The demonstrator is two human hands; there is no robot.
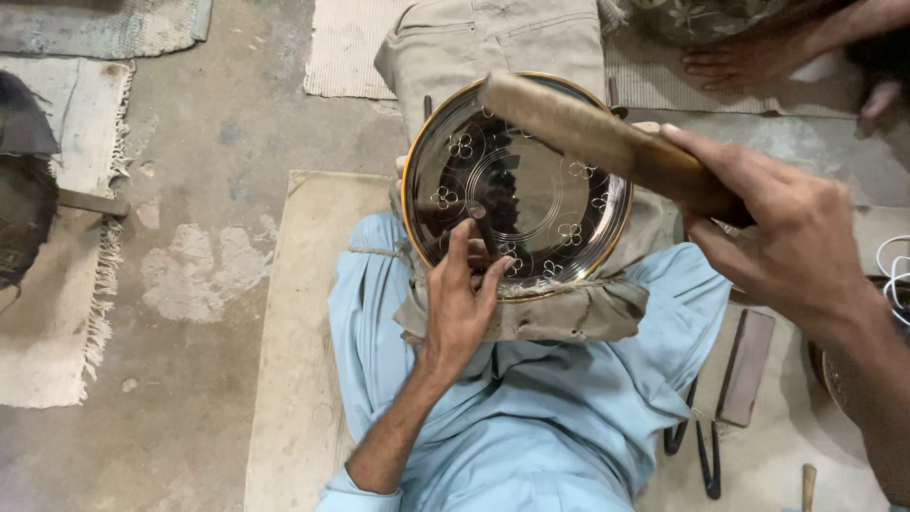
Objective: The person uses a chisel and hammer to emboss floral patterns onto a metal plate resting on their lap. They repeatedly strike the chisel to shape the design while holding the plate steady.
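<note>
1. A round metal plate (517, 185) with a gold rim and engraved flower marks rests tilted on a cloth-covered pad (559, 308) in the person's lap, likely so the padding steadies it.
2. The left hand (460, 303) lies on the plate's lower edge, fingers (462, 248) loosely curled and pinching a small tool against the surface; the tool itself is too hidden to name.
3. The right hand (791, 242) is closed tightly around a wooden mallet (607, 142), held raised above the plate.
4. Another person's foot (749, 62) rests on a mat beyond.
</note>
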